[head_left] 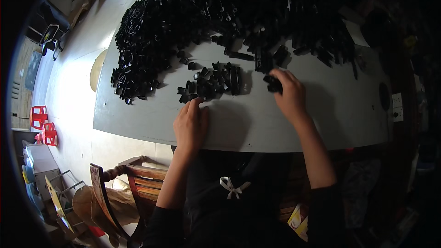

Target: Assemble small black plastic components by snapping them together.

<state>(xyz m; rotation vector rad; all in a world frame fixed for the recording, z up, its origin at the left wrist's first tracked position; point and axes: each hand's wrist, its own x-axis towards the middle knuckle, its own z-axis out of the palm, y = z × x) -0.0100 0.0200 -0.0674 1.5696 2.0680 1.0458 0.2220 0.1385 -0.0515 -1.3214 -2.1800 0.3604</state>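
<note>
My right hand (291, 95) is closed around a small black plastic piece (273, 83), just above the right half of the table. A long black plastic part (262, 59) lies just beyond its fingertips. My left hand (189, 123) rests near the front of the table, its fingers bent and drawn together at the edge of a small cluster of black pieces (216, 82). Whatever its fingertips pinch is hidden. In that cluster are short curved clips and a few longer upright parts.
A large heap of black plastic parts (151, 32) spreads over the far side of the grey-white table (138, 117). A wooden chair (144, 179) stands at the front left, with red stools (39, 115) farther left. A wall socket (397, 107) is at the right.
</note>
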